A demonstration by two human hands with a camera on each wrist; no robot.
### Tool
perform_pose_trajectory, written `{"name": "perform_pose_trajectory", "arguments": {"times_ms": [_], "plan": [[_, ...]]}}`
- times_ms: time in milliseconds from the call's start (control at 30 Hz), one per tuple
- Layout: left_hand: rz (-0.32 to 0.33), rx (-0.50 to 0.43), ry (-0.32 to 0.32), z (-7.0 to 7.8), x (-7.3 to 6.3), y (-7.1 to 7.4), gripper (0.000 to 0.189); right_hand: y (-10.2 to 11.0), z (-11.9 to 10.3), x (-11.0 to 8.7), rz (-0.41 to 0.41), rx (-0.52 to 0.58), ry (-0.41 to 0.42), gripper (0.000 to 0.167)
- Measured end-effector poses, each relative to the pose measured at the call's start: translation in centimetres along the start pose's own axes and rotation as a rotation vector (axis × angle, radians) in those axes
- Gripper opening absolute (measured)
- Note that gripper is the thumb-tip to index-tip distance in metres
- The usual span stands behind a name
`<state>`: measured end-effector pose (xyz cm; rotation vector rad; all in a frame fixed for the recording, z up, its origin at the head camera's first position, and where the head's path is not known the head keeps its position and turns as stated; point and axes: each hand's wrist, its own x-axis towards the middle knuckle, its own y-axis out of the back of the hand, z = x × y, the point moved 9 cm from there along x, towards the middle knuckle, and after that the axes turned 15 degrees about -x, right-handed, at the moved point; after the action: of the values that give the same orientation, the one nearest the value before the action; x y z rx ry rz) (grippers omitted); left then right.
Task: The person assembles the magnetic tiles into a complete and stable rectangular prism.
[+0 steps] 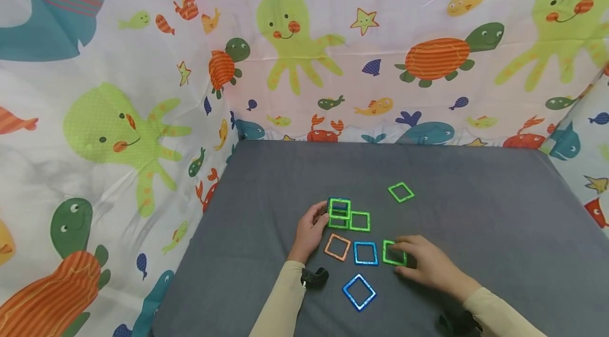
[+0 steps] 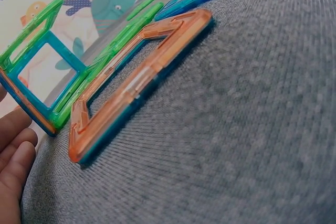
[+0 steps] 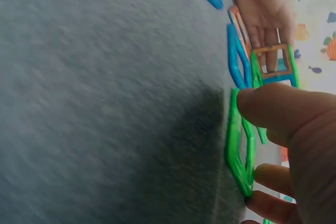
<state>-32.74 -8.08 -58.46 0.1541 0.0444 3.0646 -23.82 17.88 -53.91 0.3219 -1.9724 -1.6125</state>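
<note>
My left hand [image 1: 310, 232] rests its fairly straight fingers against the left side of a small structure of square magnetic tiles. That structure has a green top tile [image 1: 340, 200], a blue upright tile [image 2: 74, 55] and an orange side tile [image 3: 286, 59]. A flat green tile [image 1: 360, 230] adjoins its base on the right. With thumb and fingers at opposite edges, my right hand [image 1: 430, 265] pinches a green square tile [image 3: 231, 135] lying on the grey cloth. Part of that tile is hidden behind the fingers in the head view.
Between the hands lie an orange tile [image 1: 326, 250] and a blue tile [image 1: 366, 263]. Another blue tile [image 1: 350, 299] is nearer me, and a green tile [image 1: 406, 199] lies farther back. A patterned sea-animal curtain [image 1: 304, 110] borders the grey surface [image 1: 266, 184].
</note>
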Motion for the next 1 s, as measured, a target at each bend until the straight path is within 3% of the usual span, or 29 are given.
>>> {"name": "perform_pose_trajectory", "arguments": {"times_ms": [333,567,733,1000], "plan": [[0.0,-0.006,0.014,0.1,0.0,-0.1,0.039,0.3,-1.1,-0.5,0.117,-0.105,0.066,0.037],[0.0,-0.001,0.011,0.2,0.0,-0.1,0.038,-0.1,-0.7,-0.4,0.103,-0.1,0.05,0.033],[-0.001,-0.002,0.004,0.1,0.0,-0.2,0.038,0.3,-0.3,-0.2,0.052,-0.032,0.008,0.028],[-0.007,0.0,0.001,0.1,0.0,-0.2,0.038,1.4,1.4,0.9,0.089,0.018,-0.124,0.022]]}}
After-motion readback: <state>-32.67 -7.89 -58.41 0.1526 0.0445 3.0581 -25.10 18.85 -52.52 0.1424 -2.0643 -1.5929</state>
